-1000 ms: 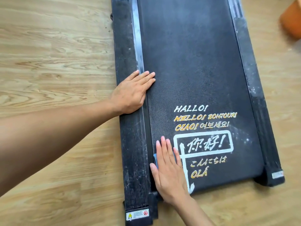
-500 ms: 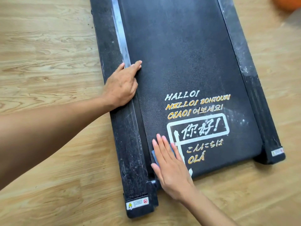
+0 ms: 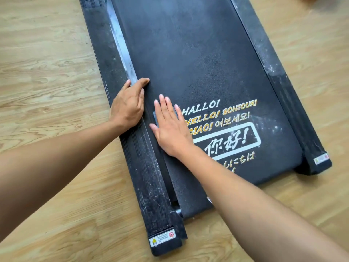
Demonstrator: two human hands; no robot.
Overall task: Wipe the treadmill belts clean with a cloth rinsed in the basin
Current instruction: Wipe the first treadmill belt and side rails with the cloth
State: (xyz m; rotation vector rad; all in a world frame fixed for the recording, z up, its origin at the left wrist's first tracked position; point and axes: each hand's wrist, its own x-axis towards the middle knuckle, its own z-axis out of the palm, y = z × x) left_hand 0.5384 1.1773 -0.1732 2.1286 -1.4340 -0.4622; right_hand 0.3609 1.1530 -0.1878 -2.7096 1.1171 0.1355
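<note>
Head view: flat right hand (image 3: 171,127) presses cloth (image 3: 156,118) at belt (image 3: 198,63) edge; relaxed left hand (image 3: 128,107) on rail (image 3: 149,186).

You are kneeling over the floor (image 3: 47,76) of what looks like a room in a home. Pale wood-grain planks run all around, and a flat, consumer-style walking treadmill (image 3: 151,186) lies straight on them, its belt (image 3: 198,53) printed with greetings in several languages.

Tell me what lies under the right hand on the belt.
A blue cloth lies under the flat right hand, pressed on the black belt. Only one edge shows, on the thumb side; the rest, and the belt beneath, is covered.
</note>
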